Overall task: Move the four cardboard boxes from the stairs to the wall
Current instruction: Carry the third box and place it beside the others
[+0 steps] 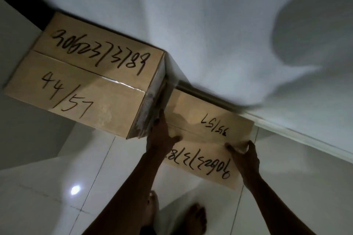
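Note:
A tall cardboard box marked "44/57" in black stands against the white wall at the left. Its top sits high enough that it may rest on another box, but I cannot tell. Right beside it a lower cardboard box marked "35/57" lies on the floor by the wall. My left hand grips the lower box's left edge, squeezed between the two boxes. My right hand holds its right front corner, thumb on top.
Glossy white floor tiles spread in front of the boxes, with a light glare at the lower left. A white baseboard runs along the wall to the right. My bare feet stand just behind the low box.

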Demonstrator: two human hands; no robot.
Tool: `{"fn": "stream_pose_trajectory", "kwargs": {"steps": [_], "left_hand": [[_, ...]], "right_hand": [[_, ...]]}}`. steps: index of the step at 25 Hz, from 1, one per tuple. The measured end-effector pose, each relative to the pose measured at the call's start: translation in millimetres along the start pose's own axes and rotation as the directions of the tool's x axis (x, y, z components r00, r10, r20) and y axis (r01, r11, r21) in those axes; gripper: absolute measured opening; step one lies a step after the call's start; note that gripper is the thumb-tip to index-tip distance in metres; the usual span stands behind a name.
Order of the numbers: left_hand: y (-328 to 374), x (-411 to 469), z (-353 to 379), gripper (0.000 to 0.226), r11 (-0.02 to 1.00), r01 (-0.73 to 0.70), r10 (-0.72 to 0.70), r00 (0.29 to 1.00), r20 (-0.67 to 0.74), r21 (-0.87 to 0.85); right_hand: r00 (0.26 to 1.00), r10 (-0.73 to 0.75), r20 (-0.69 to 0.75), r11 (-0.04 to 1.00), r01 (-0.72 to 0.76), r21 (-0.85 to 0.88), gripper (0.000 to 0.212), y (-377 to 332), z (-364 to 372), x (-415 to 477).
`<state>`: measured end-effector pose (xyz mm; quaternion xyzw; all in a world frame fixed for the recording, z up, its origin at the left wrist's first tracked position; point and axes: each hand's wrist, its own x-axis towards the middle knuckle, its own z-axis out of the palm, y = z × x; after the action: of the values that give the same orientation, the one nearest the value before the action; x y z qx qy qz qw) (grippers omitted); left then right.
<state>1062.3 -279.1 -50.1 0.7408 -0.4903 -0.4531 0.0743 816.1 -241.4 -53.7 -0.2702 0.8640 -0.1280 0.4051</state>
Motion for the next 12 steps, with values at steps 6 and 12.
{"fn": "stream_pose_trajectory", "kwargs": {"steps": [6, 12], "left_hand": [[-21.2, 23.4, 10.4, 0.09, 0.854, -0.05, 0.146, 0.978, -0.148, 0.517], [-24.5, 4.5, 19.2, 0.084, 0.806, -0.162, 0.211, 0.977, -0.02, 0.57]], "right_hand": [[0.996, -0.021, -0.09, 0.999, 0.019, -0.03, 0.075, -15.3, 39.0, 24.6], [0.991, 0.009, -0.136, 0.999, -0.016, -0.052, 0.071, -19.2, 42.2, 24.3]]}}
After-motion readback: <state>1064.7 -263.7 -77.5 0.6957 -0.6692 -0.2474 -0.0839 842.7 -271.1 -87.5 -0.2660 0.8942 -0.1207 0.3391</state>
